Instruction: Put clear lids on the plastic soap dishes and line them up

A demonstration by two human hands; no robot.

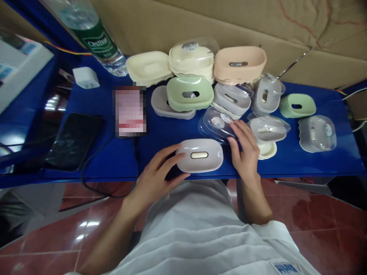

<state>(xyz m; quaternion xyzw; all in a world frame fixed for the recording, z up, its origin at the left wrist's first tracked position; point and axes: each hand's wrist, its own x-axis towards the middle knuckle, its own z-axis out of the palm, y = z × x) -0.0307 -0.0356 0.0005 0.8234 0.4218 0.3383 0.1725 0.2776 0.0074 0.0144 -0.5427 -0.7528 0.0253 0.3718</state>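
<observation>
My left hand [162, 168] has its fingers and thumb around the left end of a pale grey oval soap dish [213, 156], which sits at the table's front edge. A cream-coloured part shows through the slot in the dish. Just behind it and to the right lies a clear plastic lid [212, 124] with round white stickers, perhaps more than one lid stacked. My right hand [245, 149] grips the right end of that lid between thumb and fingers. Beside my right hand is another grey dish [269, 136] under a tilted clear cover, with a small cream piece [267, 150] below it.
On the blue table [155, 133] stand more dishes: green [189, 86], peach [252, 59], cream [147, 65] and a clear-covered one [317, 133]. A water bottle [100, 42], a white adapter [86, 77], a blurred-out phone-like item [130, 110] and a dark phone [74, 141] with cables occupy the left.
</observation>
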